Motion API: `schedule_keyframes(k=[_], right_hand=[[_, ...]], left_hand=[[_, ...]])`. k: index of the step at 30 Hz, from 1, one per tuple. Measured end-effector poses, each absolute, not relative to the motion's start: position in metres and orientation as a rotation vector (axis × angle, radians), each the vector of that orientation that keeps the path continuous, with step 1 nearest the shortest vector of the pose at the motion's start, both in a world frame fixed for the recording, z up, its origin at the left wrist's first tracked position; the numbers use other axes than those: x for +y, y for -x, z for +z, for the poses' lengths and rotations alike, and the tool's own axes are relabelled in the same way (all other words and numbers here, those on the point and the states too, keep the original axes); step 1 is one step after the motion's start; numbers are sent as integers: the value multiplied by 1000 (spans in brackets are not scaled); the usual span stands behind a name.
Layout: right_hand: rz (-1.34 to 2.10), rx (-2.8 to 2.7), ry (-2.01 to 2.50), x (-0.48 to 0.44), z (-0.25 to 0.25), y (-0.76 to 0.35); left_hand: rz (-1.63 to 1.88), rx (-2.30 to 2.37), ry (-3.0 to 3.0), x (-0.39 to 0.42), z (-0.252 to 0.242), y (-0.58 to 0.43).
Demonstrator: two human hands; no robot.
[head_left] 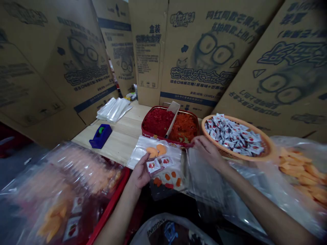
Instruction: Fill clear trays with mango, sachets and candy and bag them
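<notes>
My left hand (141, 173) is closed on the left edge of a clear plastic package (159, 194). Small red and orange pieces (168, 177) lie in its lower part. Two white sachets (153, 165) with red prints and a pair of orange oval pieces (156, 150) are by my left thumb and fingertips. My right hand (208, 151) is at the front right corner of a red tub (167, 136), its fingers pinched together; what they hold, if anything, is too small to make out. The tub contains red bits on the left and orange bits on the right, with a pale flat divider (173, 117) slanting between them.
An orange basket (270, 149) of sachets stands right of the tub. Beyond it is a clear bag of orange pieces (301, 170). A blue tape dispenser (100, 136) and flat clear bags (113, 109) lie left. Filled packages (84, 166) occupy a red crate (112, 200). Cardboard boxes (199, 51) wall the back.
</notes>
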State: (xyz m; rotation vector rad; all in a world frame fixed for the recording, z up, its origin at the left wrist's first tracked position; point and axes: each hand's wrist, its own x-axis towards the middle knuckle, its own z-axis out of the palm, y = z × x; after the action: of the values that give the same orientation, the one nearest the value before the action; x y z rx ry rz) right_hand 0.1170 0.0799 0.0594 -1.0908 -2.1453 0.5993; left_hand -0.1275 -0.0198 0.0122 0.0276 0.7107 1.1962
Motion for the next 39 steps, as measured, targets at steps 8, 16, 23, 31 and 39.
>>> schedule_keyframes(k=[8,16,23,31,39], right_hand=[[177,-2587,1037,72,74,-7],[23,-2601,1067,75,54,5],[1241,-1801,1368,68,59,-50],[2136,-666,1106,53,54,-121],[1991,-482,1086,66,72,-174]], left_hand=[[1242,504,-105,-21,17,96],[1283,590,-238,-26,13,85],[1306,600,-257,-19,24,88],[1346,973,-846,7,37,74],[1239,1410,-1589,47,-16,117]])
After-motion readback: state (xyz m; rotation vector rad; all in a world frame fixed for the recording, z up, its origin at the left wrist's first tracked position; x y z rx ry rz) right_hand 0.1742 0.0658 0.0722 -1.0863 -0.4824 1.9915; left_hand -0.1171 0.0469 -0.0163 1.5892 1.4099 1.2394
